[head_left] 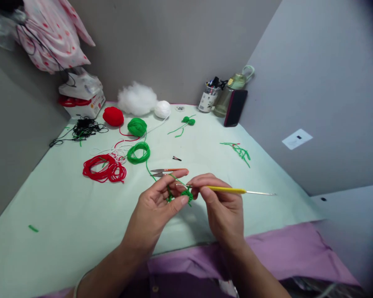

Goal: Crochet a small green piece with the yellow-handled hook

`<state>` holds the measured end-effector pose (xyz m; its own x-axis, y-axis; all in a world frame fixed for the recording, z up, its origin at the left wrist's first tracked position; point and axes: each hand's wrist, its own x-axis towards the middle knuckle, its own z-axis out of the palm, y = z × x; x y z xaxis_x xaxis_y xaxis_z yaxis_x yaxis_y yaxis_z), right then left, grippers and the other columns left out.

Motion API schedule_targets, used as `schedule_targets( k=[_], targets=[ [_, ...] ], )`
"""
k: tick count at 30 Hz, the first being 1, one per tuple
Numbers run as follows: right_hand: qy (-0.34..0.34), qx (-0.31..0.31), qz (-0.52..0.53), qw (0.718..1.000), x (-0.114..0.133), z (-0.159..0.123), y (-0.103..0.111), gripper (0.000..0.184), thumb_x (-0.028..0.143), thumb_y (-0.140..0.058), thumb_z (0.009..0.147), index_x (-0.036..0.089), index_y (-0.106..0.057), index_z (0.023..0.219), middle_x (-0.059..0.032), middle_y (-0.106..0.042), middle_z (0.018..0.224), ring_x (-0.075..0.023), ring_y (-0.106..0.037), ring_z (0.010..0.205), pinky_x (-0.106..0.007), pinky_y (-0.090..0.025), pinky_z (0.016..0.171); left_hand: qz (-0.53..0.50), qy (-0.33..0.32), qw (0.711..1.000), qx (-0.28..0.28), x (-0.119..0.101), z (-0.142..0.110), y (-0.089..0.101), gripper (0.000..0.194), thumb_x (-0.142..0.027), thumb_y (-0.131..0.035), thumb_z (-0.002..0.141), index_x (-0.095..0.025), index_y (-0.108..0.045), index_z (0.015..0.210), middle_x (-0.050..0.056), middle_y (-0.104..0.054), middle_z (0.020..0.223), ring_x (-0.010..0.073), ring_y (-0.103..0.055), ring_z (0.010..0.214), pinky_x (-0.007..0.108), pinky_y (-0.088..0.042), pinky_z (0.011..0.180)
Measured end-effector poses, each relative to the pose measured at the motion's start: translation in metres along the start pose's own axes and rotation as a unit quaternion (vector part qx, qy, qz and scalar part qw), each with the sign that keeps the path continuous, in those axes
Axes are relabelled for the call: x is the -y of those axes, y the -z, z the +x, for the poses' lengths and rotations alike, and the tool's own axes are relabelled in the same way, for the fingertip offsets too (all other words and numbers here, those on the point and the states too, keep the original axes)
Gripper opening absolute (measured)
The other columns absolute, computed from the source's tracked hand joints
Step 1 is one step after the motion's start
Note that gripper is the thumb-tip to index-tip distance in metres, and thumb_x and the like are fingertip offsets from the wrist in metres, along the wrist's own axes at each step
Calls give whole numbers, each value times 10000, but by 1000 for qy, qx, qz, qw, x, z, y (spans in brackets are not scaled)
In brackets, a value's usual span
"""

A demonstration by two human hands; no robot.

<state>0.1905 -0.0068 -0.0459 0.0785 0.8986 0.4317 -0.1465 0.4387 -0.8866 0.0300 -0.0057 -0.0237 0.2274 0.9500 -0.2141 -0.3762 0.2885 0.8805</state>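
Note:
My left hand (158, 200) pinches a small piece of green crochet (187, 194) between thumb and fingers, its index finger stretched out with green yarn running over it. In my right hand (219, 203) is a crochet hook (230, 190) with a yellow handle and metal ends, held like a pencil. The hook's left tip lies at the top of the green piece; whether it sits inside a stitch I cannot tell. Just beyond my left fingers lie thread snips (164, 170), partly hidden. The yarn leads back toward a green coil (138, 152) and a green ball (137, 127).
Red yarn loops (102, 169), a red ball (113, 116), a white ball (162, 109), white stuffing (137, 98) and tangled black yarn (86, 128) lie left and back. A phone (236, 108), bottle (223, 101) and pen cup (207, 99) stand back right. Green scraps (240, 153) lie right.

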Motion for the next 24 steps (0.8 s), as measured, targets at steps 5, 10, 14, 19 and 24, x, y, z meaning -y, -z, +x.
schedule_targets(
  k=[5,10,14,19,24],
  targets=[
    [-71,-2,68,995,-2,1,5,133,318,-729,1030,255,-842,1003,-28,-782,928,-126,-685,755,-259,-576,718,12,-11,1000,-3,-1,0,4,356,-215,-882,832,-308,-864,1175,-9,-660,895,155,-650,915,259,-542,891],
    [-81,-1,104,991,3,4,5,183,338,-709,1039,224,-815,942,-38,-784,890,-140,-697,740,-273,-576,705,26,-17,1000,-4,1,0,7,307,-233,-875,846,-325,-875,1139,-17,-657,870,132,-615,859,219,-510,816],
    [-54,21,80,995,6,3,8,189,319,-665,1065,230,-804,973,-39,-782,895,-155,-687,761,-298,-572,728,36,-13,999,2,1,-1,8,313,-239,-864,858,-324,-875,1158,-9,-669,884,132,-612,849,214,-509,791],
    [11,49,-16,999,11,-3,14,205,230,-582,1101,247,-784,1063,-41,-774,961,-175,-702,876,-323,-573,800,60,-17,998,-4,0,-1,8,321,-216,-857,857,-315,-874,1161,-7,-691,880,139,-649,858,220,-531,808],
    [113,95,-149,978,18,-5,15,216,128,-557,1083,217,-746,1138,-61,-789,1037,-179,-720,973,-334,-581,863,105,-45,993,-27,0,0,7,297,-225,-855,846,-305,-872,1132,-17,-709,867,143,-664,856,235,-542,843]
  ],
)
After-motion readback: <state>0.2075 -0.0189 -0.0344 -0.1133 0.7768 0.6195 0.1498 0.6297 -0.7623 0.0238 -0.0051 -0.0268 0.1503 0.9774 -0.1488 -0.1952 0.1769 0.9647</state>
